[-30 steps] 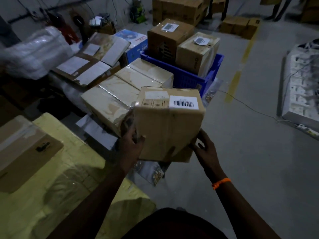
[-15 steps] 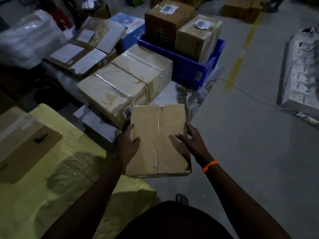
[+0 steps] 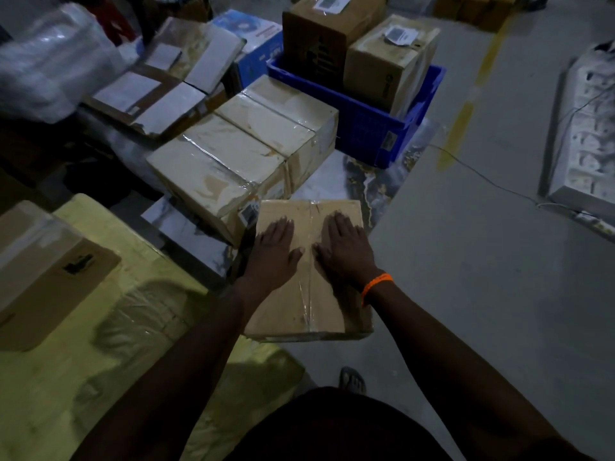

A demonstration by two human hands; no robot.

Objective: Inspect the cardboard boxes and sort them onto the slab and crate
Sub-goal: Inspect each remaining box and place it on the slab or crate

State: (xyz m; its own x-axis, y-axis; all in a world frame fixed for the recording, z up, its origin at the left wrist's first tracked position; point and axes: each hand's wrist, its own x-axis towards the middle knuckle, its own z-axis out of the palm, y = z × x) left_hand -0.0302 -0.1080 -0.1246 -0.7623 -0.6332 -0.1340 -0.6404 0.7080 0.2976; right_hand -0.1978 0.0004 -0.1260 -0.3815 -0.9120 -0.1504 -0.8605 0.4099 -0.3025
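The cardboard box (image 3: 299, 304) lies straight ahead of the person and directly under both hands. Its long axis runs away from the body, and the clear tape seam (image 3: 307, 294) runs down the middle of its top. The left hand (image 3: 278, 242) lies flat to the left of that seam and the right hand (image 3: 344, 244), with an orange wristband (image 3: 376, 284) at the wrist, lies flat to the right of it. Their fingers are straight and pressed on the lid, gripping nothing, and neither hand is nearer than the other. The box appears to sit on the near end of the marbled slab (image 3: 352, 181), with its far left corner just beside a row of film-wrapped boxes (image 3: 233, 154) that fills the slab's left side. I cannot tell whether its near end overhangs. To my eye it is being set down, so the next move turns on lifting the palms straight off. Beyond the slab's far end stands the blue crate (image 3: 369, 124), which holds two labelled cartons (image 3: 382, 61) and is well apart from the hands. To the left is a yellow film-wrapped surface (image 3: 83, 344) carrying another brown carton (image 3: 40, 271). The room is a dim warehouse with a grey concrete floor (image 3: 466, 261), a yellow painted line (image 3: 466, 111), a thin cable (image 3: 482, 174) and white moulded packing (image 3: 589, 128) at the right.
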